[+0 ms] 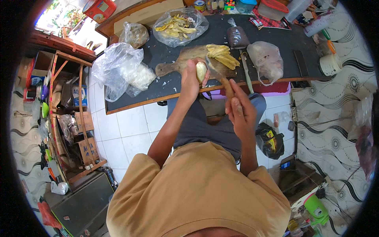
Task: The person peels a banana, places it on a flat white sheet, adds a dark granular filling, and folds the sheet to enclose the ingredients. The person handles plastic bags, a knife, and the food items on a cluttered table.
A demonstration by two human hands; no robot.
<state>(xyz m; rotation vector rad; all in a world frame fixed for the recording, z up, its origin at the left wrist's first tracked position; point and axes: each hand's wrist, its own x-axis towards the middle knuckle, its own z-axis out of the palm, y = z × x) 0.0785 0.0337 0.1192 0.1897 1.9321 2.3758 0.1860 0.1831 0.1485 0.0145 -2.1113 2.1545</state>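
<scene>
My left hand [190, 82] is closed around a pale, peeled piece of fruit that looks like a banana [201, 72], held above the near edge of the table. In my right hand [241, 110] is a knife [228, 87] with a brown wooden handle; its blade points away from me, close beside the pale piece. Whether blade and fruit touch I cannot tell. Beneath and beyond them lies a wooden cutting board [181, 62], its handle to the left. Yellow peels [222, 57] are piled on its right part.
Right of the board lies a second knife [246, 72], beside a knotted clear bag [267, 61]. A plastic bag [136, 76] with white pieces rests at the left. Farther back stand a bag of peels [177, 29] and a bag with dark contents [237, 37]. A white cup [330, 65] stands far right.
</scene>
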